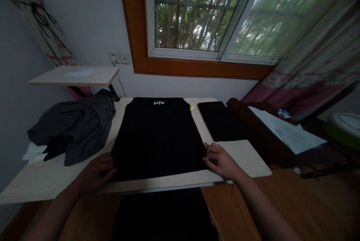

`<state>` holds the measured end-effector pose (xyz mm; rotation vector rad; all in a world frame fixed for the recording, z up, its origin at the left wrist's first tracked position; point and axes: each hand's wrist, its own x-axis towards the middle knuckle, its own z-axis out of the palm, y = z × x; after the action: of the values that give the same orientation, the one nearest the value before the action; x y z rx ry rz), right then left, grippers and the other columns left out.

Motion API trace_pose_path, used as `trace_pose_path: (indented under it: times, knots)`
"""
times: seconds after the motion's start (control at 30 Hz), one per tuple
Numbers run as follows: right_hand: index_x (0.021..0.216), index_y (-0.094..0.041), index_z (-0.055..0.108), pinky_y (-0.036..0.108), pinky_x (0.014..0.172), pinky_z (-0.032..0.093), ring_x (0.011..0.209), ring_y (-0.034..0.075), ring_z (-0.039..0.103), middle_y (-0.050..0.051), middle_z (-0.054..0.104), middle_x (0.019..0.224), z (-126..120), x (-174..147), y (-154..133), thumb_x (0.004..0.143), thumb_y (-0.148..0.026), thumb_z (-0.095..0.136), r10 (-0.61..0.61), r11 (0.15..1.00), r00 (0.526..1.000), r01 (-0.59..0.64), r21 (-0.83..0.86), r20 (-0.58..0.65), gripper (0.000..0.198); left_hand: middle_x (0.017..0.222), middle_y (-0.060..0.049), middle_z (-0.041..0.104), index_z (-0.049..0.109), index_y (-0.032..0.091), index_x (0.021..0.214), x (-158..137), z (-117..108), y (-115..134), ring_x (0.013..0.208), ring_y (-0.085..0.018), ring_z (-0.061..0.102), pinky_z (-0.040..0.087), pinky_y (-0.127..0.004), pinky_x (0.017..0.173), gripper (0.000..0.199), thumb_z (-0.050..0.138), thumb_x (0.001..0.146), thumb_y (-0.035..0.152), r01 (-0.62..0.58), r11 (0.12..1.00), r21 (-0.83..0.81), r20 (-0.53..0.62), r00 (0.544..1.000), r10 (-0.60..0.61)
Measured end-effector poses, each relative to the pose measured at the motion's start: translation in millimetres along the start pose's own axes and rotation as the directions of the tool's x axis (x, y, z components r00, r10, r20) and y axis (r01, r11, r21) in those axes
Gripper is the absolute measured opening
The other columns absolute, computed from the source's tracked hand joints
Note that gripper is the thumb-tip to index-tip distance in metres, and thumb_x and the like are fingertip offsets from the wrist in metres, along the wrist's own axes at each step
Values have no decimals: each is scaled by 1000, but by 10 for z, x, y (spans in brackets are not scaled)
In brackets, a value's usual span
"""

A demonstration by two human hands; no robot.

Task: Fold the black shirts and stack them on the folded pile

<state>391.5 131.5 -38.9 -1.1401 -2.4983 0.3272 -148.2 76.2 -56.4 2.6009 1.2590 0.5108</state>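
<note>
A black fabric panel point(157, 139) lies spread flat on the pale wooden table, with white handwritten marks near its far edge. A small yellow bit shows at its far right corner. My left hand point(99, 169) is at the panel's near left corner, fingers bent and thumb closing on the edge. At the near right corner, my right hand point(218, 159) pinches the side edge between thumb and fingers. The fabric between the hands looks smooth, and its near edge runs roughly along the table front.
To the left, a crumpled dark grey cloth point(84, 121) sits below a small raised shelf point(75, 75). A folded black cloth point(221, 119) lies right of the panel. Beyond the table's right end is a brown surface with a white sheet point(287, 130).
</note>
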Motion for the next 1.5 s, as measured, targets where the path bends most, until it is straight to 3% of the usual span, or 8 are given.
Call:
trace_pose_path:
  times: [0.17,0.23,0.33,0.47,0.57,0.73,1.03,1.5]
  knots:
    - [95,-23,73,39,88,49,94,23,61,8,68,96,90,501,-266,103,-32,44,75,996,995,-79,-47,-69,31,82,-4,66,69,22,79,431,-8,148,83,-19,60,50,-38,84,30,48,99,30,31,991,132,-63,998,-23]
    - [119,-23,69,40,98,48,108,24,61,9,68,116,241,791,-405,104,-31,41,122,990,984,-130,-58,-127,33,108,-7,70,72,22,99,720,73,221,103,-22,62,50,-41,95,29,44,100,31,73,986,148,-130,990,-53]
    - [143,-17,53,45,114,39,133,28,50,13,53,147,579,1233,-612,103,-34,41,151,983,972,-166,-77,-179,45,149,-10,53,60,20,135,1187,309,316,137,-28,48,40,-48,115,40,43,100,31,193,962,195,-176,971,-159]
    - [153,-17,39,53,119,31,147,31,36,13,41,159,1025,1675,-789,103,-36,41,178,980,967,-190,-52,-185,54,158,-14,42,52,16,145,1644,668,338,148,-34,35,34,-58,117,49,42,99,30,344,908,240,-198,933,-302]
    - [152,-14,39,55,121,26,150,32,29,14,36,161,1208,1811,-764,103,-40,42,232,967,960,-245,-70,-156,56,157,-14,42,50,17,147,1757,795,256,149,-34,33,29,-59,120,51,40,100,32,397,884,248,-268,905,-331]
    - [147,-10,47,53,122,23,150,31,31,17,39,159,1202,1689,-445,103,-44,41,276,941,938,-308,-138,-211,56,156,-14,44,48,17,148,1630,747,38,148,-32,36,25,-57,122,53,39,101,37,452,851,269,-298,879,-373]
    - [152,-10,42,45,123,20,152,26,27,13,33,163,785,1048,151,105,-40,32,431,830,883,-468,-302,-183,57,161,-12,35,43,13,151,1284,655,-135,151,-29,29,23,-53,122,59,32,102,44,494,786,371,-233,869,-436]
    - [144,-16,53,47,118,25,143,29,39,9,48,155,667,894,178,102,-27,35,461,753,836,-546,-367,-298,47,161,-13,37,46,17,149,1132,603,-119,151,-31,30,25,-56,121,56,35,102,44,459,826,327,-191,888,-418]
